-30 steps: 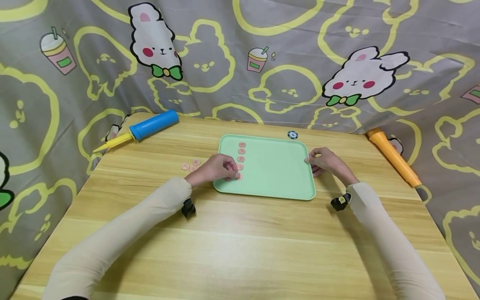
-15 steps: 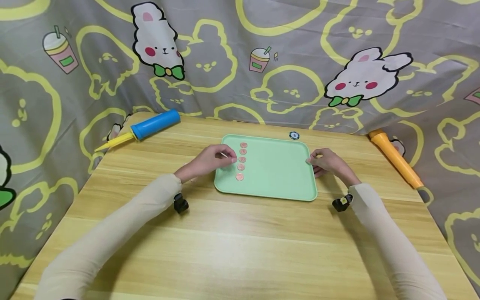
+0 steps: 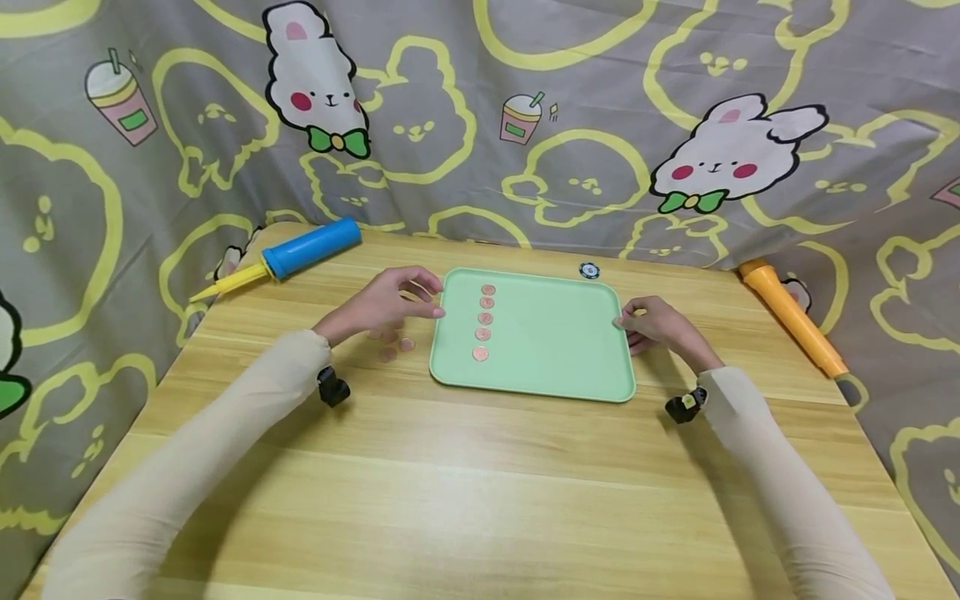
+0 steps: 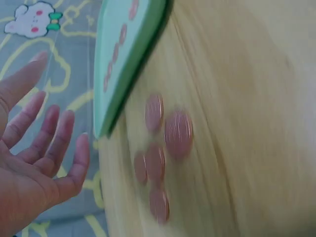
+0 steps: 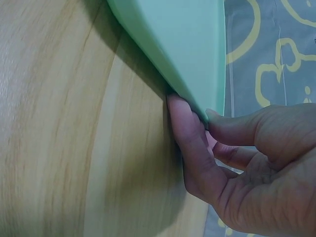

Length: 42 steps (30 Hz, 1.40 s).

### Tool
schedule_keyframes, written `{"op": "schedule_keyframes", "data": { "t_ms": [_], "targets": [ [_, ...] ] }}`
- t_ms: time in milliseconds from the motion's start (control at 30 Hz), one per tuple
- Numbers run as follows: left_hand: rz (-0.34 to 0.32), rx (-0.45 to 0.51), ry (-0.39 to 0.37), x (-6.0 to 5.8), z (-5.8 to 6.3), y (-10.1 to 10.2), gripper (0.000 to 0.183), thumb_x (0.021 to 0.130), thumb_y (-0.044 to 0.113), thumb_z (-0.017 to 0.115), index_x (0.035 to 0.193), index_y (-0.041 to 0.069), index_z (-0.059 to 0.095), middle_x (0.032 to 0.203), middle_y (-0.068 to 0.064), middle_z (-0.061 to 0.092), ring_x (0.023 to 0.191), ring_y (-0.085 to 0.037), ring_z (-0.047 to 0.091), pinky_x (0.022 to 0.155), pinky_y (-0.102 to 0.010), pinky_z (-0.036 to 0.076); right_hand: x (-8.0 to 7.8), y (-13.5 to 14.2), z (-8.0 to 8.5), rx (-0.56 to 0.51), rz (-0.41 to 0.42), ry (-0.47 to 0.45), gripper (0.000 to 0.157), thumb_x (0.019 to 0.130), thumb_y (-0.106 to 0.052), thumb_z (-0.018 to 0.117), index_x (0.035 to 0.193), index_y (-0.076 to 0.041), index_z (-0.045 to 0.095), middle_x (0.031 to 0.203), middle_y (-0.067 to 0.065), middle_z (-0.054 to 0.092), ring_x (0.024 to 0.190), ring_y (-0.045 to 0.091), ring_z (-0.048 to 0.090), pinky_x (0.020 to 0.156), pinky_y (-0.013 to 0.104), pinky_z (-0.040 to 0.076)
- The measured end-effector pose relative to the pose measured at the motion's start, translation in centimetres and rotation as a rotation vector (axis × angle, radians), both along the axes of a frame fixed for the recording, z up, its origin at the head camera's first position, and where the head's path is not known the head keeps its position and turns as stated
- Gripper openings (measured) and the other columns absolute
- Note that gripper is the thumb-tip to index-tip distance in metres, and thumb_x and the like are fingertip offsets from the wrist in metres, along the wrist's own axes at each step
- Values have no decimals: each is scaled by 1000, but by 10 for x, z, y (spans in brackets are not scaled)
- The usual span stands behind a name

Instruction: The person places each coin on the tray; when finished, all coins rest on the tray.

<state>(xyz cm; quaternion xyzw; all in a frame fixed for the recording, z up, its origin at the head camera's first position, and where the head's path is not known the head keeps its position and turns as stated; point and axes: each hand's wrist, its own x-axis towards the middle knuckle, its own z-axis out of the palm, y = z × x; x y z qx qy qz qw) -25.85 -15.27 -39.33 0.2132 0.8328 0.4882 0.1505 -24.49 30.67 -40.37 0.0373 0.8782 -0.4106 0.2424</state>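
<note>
A pale green tray point(image 3: 555, 333) lies on the wooden table, with several copper-coloured coins point(image 3: 485, 318) in a column along its left side. At the tray's right edge my right hand point(image 3: 651, 323) pinches the rim, thumb on top and fingers beneath, as the right wrist view shows. My left hand point(image 3: 382, 302) hovers by the tray's left edge, its fingers spread and loosely bent around nothing. Under that hand, several loose copper-coloured coins point(image 4: 178, 134) lie on the table, slightly blurred in the left wrist view; the hand partly covers them in the head view.
A blue and yellow hand pump point(image 3: 311, 248) lies at the back left. Behind the tray is a dark-and-white poker chip point(image 3: 589, 270). An orange tube-shaped object point(image 3: 793, 317) lies along the right edge. Patterned cloth point(image 3: 420, 108) hangs behind the table.
My left hand has drawn back leftward from the coin column to above the loose coins, its fingers spreading. The column of coins stays in place. My right hand keeps hold of the rim.
</note>
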Motion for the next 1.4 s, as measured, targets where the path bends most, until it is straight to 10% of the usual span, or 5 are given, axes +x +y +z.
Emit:
{"op": "schedule_keyframes", "data": {
  "t_ms": [200, 500, 933, 1400],
  "targets": [
    [-35, -81, 25, -13, 0, -22, 48, 95, 20, 80, 133, -2, 61, 135, -22, 62, 122, -35, 62, 107, -51, 51, 0, 1, -1, -6, -17, -14, 23, 110, -13, 54, 115, 8, 47, 83, 9, 68, 67, 13, 71, 69, 34, 65],
    [-243, -302, -151, -16, 0, -58, 72, 90, 21, 85, 150, 3, 49, 150, -24, 48, 138, -42, 46, 110, -57, 45, 1, -2, 1, -3, -10, -3, 24, 110, -13, 54, 117, 9, 48, 85, 10, 67, 68, 14, 70, 69, 34, 64],
    [-138, -260, 48, -9, -22, -52, 28, 89, 5, 83, 109, -1, 64, 103, -17, 58, 97, -32, 50, 86, -41, 42, 2, -2, -1, -10, -26, -9, 22, 111, -13, 53, 116, 8, 48, 86, 9, 65, 71, 14, 69, 70, 34, 64],
    [6, -278, -22, -9, -17, -48, 22, 92, 5, 81, 101, -3, 63, 83, -10, 61, 64, -20, 63, 62, -27, 54, 3, 0, -1, -6, -34, -3, 24, 111, -14, 53, 119, 8, 48, 88, 9, 65, 72, 13, 69, 70, 34, 65]
  ]
}}
